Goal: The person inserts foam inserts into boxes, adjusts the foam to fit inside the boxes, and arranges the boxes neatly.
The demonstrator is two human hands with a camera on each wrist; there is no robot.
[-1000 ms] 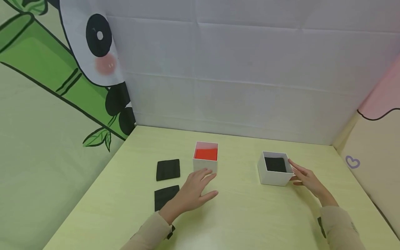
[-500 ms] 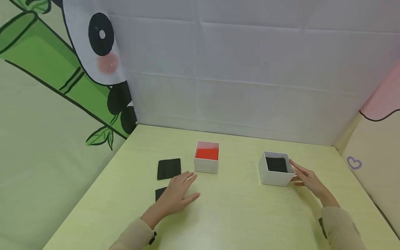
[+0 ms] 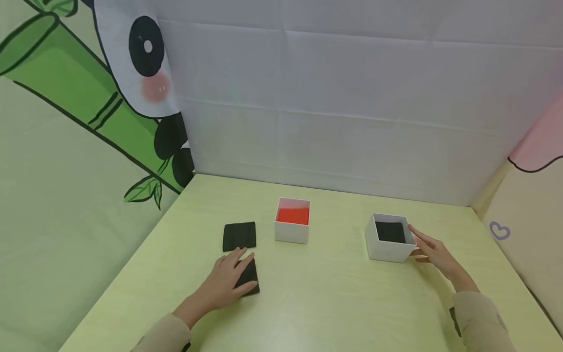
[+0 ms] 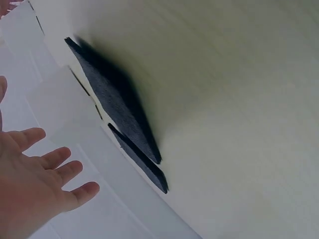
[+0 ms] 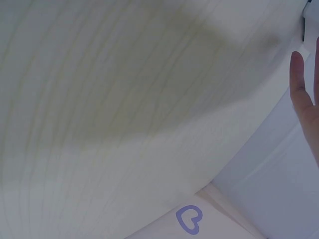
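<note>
In the head view my left hand hovers with spread fingers over the nearer flat black cloth square, covering much of it. The farther black cloth square lies just beyond my fingertips. From the left wrist, both the nearer square and the farther one lie flat, apart from the left hand. On the right, my right hand rests its extended fingers against the side of a white box. Inside that box is a black cloth. The right wrist view catches only part of the right hand.
A second white box with red cloth inside stands between the black squares and the right-hand box. Both boxes have open tops. Behind the pale yellow table rises a white curtain, with printed panels at both sides.
My left hand has moved left, from in front of the box with red cloth to over the nearer black square. The right hand and both boxes stay put; the view shifts slightly.
</note>
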